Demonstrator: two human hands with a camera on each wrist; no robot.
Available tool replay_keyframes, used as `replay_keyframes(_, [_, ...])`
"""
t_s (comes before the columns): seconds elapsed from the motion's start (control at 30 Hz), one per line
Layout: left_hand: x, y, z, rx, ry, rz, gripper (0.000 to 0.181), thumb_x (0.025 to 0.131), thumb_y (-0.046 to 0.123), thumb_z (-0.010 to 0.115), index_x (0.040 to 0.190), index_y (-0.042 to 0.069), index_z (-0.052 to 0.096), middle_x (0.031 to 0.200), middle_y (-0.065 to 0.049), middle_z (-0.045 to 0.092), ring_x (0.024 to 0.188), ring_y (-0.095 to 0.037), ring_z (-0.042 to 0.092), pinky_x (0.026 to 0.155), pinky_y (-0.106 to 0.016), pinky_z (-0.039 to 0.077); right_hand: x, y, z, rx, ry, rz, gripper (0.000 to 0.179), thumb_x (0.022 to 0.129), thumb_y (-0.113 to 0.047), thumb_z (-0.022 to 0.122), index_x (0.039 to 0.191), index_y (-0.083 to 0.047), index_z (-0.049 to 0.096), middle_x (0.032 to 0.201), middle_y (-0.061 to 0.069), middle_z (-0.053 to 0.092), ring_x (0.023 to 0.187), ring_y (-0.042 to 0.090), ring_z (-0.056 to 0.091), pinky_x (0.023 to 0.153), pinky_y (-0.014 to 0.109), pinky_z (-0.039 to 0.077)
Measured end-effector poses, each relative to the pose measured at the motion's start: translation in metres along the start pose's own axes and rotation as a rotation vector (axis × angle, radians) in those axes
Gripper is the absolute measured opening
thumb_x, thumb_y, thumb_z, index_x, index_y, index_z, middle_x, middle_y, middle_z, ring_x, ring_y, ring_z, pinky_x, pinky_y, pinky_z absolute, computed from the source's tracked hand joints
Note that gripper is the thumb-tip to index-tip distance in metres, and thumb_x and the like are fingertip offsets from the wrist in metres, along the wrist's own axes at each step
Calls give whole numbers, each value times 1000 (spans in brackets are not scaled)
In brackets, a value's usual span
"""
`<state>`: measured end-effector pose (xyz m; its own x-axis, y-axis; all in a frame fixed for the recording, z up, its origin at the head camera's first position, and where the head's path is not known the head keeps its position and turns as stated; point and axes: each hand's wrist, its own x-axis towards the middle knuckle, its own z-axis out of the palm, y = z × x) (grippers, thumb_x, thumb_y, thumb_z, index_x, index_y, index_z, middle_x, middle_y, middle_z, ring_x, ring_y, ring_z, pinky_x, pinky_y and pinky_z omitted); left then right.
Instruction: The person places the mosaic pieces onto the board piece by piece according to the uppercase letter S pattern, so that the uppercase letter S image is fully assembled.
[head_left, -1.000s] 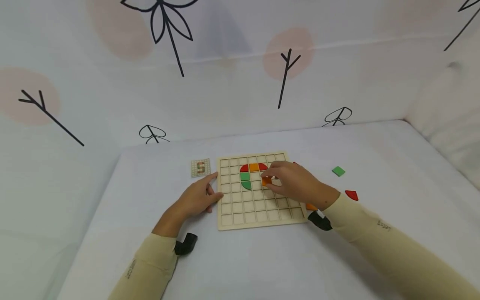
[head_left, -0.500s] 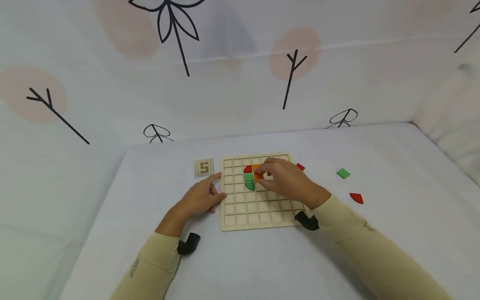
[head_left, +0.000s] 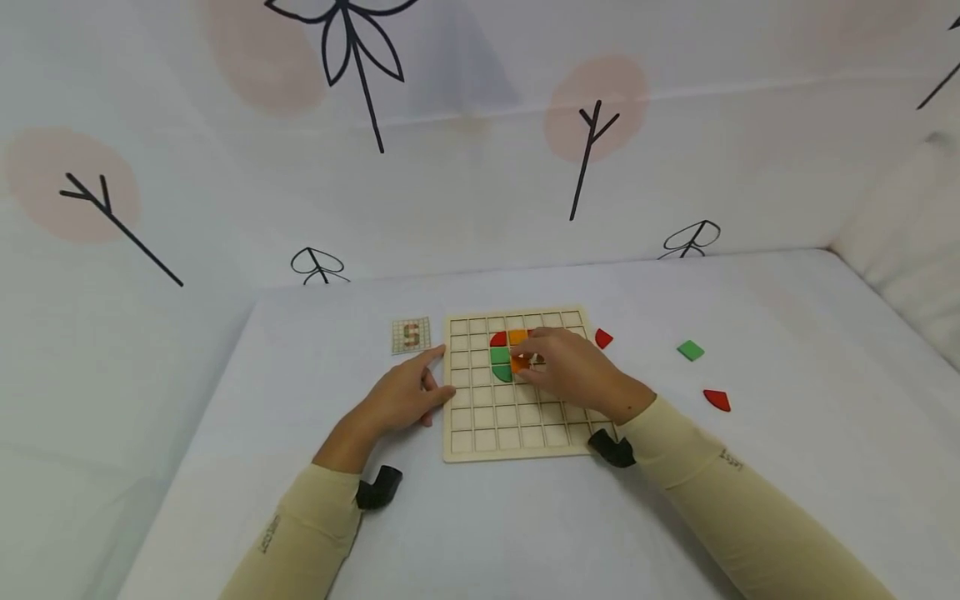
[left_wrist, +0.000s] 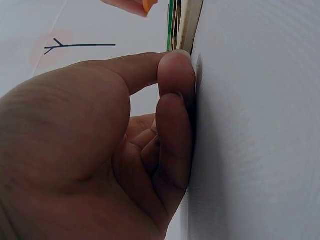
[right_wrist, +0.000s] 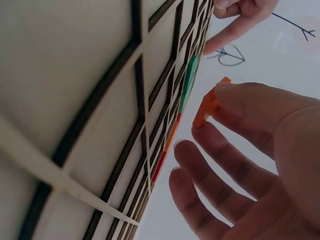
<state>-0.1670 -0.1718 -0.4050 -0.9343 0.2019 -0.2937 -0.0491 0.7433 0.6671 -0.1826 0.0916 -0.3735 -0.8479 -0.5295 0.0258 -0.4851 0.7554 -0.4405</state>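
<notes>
My right hand (head_left: 573, 372) pinches an orange square tile (right_wrist: 212, 102) between thumb and fingertips, close over a wooden grid board (head_left: 517, 455). In the right wrist view the tile is tilted and off the grid. In the head view it overlaps the cell right of a green rounded tile (head_left: 502, 374). On the board also lie a green square tile (head_left: 500, 356), a red rounded tile (head_left: 498, 339) and another orange tile (head_left: 517, 337); a second red tile is mostly hidden by my hand. My left hand (head_left: 400, 398) touches the board's left edge with index finger and thumb.
A small pattern card (head_left: 411, 336) with a coloured S shape lies left of the board. To its right, on the white cloth, are a red rounded tile (head_left: 603, 338), a green square tile (head_left: 690, 350) and another red rounded tile (head_left: 717, 400).
My right hand has moved left over the board with the orange tile, to beside the green rounded tile. The left hand stays at the board's edge. The head view has shifted slightly.
</notes>
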Motion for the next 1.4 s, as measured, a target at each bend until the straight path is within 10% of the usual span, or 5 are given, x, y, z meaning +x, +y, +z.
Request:
replay_keyframes(0.4, [-2,5,-2,9,-4,-17,76,94,30,71,158,23,31,83,-1,63,57,-16,61,60,-30,43,2,4,4,-33,-21,30,21,88,-15,76,109,-10,77,97,1,70,80,14,56,68,26,48])
replay_keyframes(1.4, [-3,5,-2,-3,-8,-16,76,94,30,71,158,23,31,84,-1,63,56,-17,62,60,-30,42,2,7,9,-25,-13,12,19,89,-16,75,107,-11,77,95,2,62,78,14,53,68,26,46])
